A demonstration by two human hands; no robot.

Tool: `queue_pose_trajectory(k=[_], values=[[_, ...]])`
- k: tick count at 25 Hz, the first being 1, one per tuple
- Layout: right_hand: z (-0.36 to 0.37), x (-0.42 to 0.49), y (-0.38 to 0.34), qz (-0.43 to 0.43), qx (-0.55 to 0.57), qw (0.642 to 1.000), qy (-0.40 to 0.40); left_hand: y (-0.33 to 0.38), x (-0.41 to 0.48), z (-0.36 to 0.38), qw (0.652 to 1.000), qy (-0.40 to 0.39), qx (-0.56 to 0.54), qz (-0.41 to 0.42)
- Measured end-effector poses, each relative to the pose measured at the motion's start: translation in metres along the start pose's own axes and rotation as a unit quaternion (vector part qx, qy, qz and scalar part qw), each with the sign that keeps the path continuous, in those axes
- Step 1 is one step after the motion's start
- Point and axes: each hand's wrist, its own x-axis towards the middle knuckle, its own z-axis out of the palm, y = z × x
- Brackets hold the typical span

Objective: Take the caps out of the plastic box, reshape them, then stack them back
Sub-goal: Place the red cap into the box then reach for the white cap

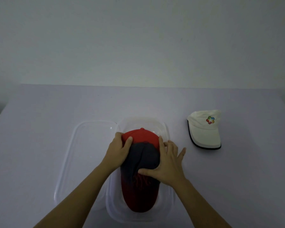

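Head view: the clear plastic box sits on the table, its lid lying just left of it. Inside the box lies a red and dark cap. The left hand curls around the cap's far left edge; the right hand presses on its right side, fingers spread. A white cap rests right of the box, well apart

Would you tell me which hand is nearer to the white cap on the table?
Right. The right hand lies beside the white cap; the left hand is farther off, across the box.
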Motion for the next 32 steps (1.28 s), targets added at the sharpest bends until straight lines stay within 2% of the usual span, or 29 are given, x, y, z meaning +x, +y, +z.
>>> queue_pose_trajectory(k=[1, 5, 10, 12, 14, 16, 19, 21, 23, 25, 27, 30, 32], values=[[0.002, 0.001, 0.001, -0.002, -0.012, 1.000, 0.000, -0.003, -0.004, 0.006, 1.000, 0.016, 0.011, 0.004], [0.010, 0.001, 0.003, -0.021, -0.057, 0.998, 0.023, -0.005, -0.005, 0.021, 0.999, -0.019, -0.004, -0.033], [0.011, 0.002, 0.004, -0.043, -0.072, 0.996, 0.037, -0.004, 0.008, 0.019, 0.997, -0.038, 0.051, -0.034], [0.009, -0.001, 0.007, -0.069, -0.003, 0.996, 0.048, 0.004, 0.006, 0.015, 0.997, -0.008, 0.080, -0.004], [0.001, -0.004, 0.016, -0.073, 0.111, 0.987, 0.093, 0.023, 0.001, 0.013, 0.993, 0.065, 0.079, 0.060], [-0.010, -0.003, 0.034, -0.033, 0.200, 0.965, 0.169, 0.050, 0.002, 0.015, 0.985, 0.110, 0.051, 0.120], [-0.031, 0.008, 0.074, 0.052, 0.247, 0.935, 0.248, 0.092, 0.017, 0.036, 0.977, 0.082, 0.022, 0.194], [-0.045, 0.021, 0.109, 0.108, 0.254, 0.920, 0.277, 0.119, 0.033, 0.061, 0.981, 0.037, -0.001, 0.189], [-0.057, 0.034, 0.146, 0.154, 0.261, 0.907, 0.292, 0.137, 0.053, 0.090, 0.990, -0.020, -0.024, 0.140], [-0.063, 0.045, 0.181, 0.206, 0.295, 0.889, 0.282, 0.144, 0.073, 0.117, 0.993, -0.077, -0.055, 0.075], [-0.064, 0.052, 0.208, 0.269, 0.354, 0.863, 0.239, 0.143, 0.091, 0.143, 0.992, -0.104, -0.056, 0.037], [-0.062, 0.059, 0.232, 0.351, 0.419, 0.819, 0.176, 0.138, 0.114, 0.178, 0.992, -0.126, -0.024, 0.015], [-0.057, 0.060, 0.241, 0.364, 0.466, 0.793, 0.147, 0.140, 0.123, 0.193, 0.988, -0.148, -0.039, 0.023]])
